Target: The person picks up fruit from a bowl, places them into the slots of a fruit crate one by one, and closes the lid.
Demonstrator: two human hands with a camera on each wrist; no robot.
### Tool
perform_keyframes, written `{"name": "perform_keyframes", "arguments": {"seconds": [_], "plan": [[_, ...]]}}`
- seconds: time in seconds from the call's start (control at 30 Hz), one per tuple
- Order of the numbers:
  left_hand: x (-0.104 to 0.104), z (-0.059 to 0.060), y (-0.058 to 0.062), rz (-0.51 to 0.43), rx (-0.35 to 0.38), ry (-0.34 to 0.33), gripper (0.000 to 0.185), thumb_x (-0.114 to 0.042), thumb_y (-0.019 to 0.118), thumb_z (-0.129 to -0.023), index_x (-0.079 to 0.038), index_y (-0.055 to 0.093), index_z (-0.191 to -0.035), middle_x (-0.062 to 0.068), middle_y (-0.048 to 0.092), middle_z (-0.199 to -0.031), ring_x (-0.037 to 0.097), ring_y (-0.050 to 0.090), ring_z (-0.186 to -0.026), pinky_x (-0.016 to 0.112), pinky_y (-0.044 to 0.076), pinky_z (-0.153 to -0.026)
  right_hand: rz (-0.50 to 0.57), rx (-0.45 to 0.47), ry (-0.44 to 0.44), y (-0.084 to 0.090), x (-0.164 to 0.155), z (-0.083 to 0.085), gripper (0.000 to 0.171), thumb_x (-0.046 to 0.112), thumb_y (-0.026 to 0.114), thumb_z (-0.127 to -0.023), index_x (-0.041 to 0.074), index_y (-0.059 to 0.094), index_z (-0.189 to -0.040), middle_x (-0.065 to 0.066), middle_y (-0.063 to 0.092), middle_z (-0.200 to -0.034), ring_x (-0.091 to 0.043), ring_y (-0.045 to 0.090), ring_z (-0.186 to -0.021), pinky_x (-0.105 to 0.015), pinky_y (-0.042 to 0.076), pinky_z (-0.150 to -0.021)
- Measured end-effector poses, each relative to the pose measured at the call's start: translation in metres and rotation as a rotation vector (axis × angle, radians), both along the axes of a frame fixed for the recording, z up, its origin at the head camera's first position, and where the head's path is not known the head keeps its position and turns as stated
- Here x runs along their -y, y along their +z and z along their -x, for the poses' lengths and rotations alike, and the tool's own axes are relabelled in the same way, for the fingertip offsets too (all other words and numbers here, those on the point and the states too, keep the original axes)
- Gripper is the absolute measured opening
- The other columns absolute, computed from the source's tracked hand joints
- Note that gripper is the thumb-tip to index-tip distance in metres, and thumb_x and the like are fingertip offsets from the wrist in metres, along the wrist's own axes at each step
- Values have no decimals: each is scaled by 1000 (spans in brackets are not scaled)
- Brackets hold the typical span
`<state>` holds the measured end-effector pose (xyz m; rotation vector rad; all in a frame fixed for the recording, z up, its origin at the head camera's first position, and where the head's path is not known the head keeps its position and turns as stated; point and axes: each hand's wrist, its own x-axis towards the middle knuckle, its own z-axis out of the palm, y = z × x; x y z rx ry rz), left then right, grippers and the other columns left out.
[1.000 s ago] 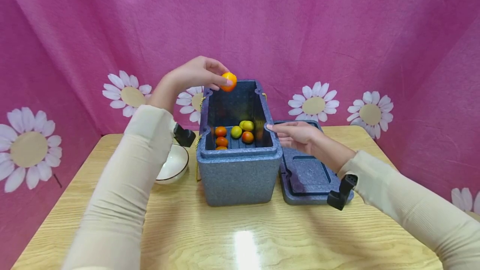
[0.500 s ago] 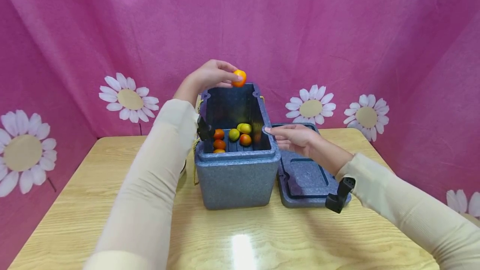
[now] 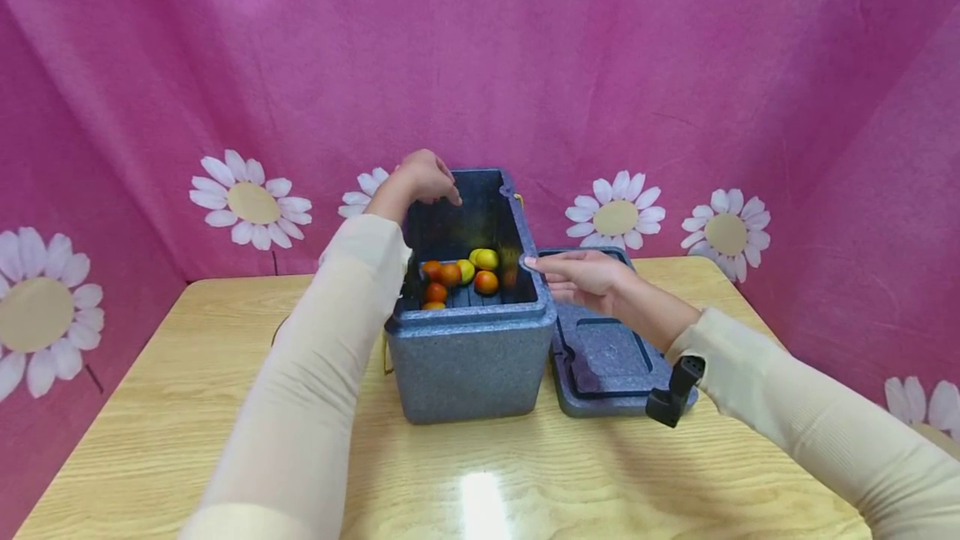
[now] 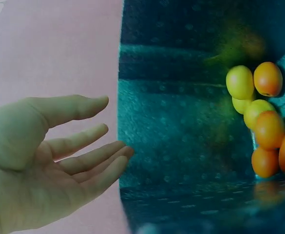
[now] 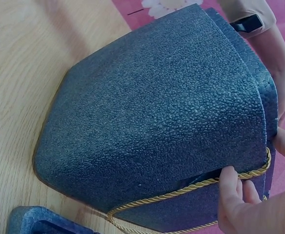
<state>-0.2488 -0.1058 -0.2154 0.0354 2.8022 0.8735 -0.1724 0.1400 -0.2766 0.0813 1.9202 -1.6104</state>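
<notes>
My left hand is over the far left part of a grey foam box; in the left wrist view the same hand has its fingers spread, nothing between them. Several orange-red tomatoes and yellow-green tomatoes lie together on the box floor. At the box's right rim, my right hand lays its thumb on the edge. The right wrist view shows that hand with fingertips against the outer wall, beside a twisted golden rope.
The box's grey lid lies on the wooden table to the right of the box. Only a sliver of a bowl shows behind the left sleeve. A pink curtain with daisies stands behind the table.
My left hand first moved right over the box with an orange tomato, then let it go and lowered slightly. Another tomato now lies among those inside. The right hand stays at the rim.
</notes>
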Motion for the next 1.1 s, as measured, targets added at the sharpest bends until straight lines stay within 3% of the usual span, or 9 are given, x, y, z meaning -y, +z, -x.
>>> {"name": "perform_keyframes", "arguments": {"seconds": [0.13, 0.33, 0.53, 0.73, 0.87, 0.97, 1.03, 1.1], "plan": [[-1, -5, 8, 36, 5, -39, 38, -25, 71, -85, -6, 67, -117, 9, 67, -103, 16, 60, -85, 33, 54, -93, -4, 3, -2, 1, 2, 1, 75, 30, 56, -96, -1, 16, -152, -20, 22, -159, -32, 28, -147, -39, 30, -118], [-8, -17, 24, 57, 13, -151, 40, -30, 68, -88, -6, 65, -120, 13, 68, -117, 23, 64, -102, 37, 51, -99, -10, 9, -14, 1, 2, 3, 77, 32, 56, -96, 1, 15, -153, -19, 22, -159, -30, 27, -147, -38, 29, -118], [-33, -42, 38, 34, -95, -271, 36, -33, 65, -90, -8, 68, -116, 9, 67, -119, 22, 60, -107, 35, 51, -97, 13, -39, -2, 2, -8, 2, 72, 33, 52, -98, 1, 17, -152, -21, 22, -159, -33, 26, -147, -40, 28, -119], [-64, -66, 38, -1, -163, -364, 37, -35, 64, -90, -8, 66, -115, 7, 67, -119, 20, 59, -108, 33, 52, -93, 37, -88, -13, -3, -32, 0, 75, 38, 49, -98, -2, 14, -152, -25, 25, -156, -32, 35, -143, -36, 35, -114], [-88, -80, 34, -10, -173, -404, 43, -34, 64, -91, -7, 61, -124, 7, 64, -124, 20, 59, -112, 31, 53, -93, -6, -125, -41, -8, -55, 0, 80, 44, 50, -96, -2, 15, -152, -26, 29, -153, -12, 61, -113, -24, 48, -101], [-108, -89, 29, -10, -184, -454, 44, -33, 61, -92, -8, 57, -128, 6, 63, -127, 18, 58, -115, 29, 53, -93, -18, -163, -50, -14, -73, 1, 81, 42, 49, -97, -6, 14, -151, -27, 34, -147, 3, 62, -91, -17, 53, -88], [-123, -95, 26, -13, -188, -485, 45, -34, 60, -93, -9, 55, -130, 4, 62, -128, 16, 58, -116, 27, 53, -92, -3, -175, -60, -18, -85, 0, 80, 39, 49, -98, -8, 10, -150, -22, 45, -136, 4, 62, -87, -16, 54, -85], [-139, -101, 21, -12, -196, -514, 47, -34, 59, -93, -11, 54, -133, 2, 61, -130, 14, 57, -119, 25, 52, -93, 15, -172, -84, -22, -96, -1, 79, 35, 49, -99, -7, 8, -151, -8, 58, -118, 4, 64, -85, -16, 55, -83]]}}
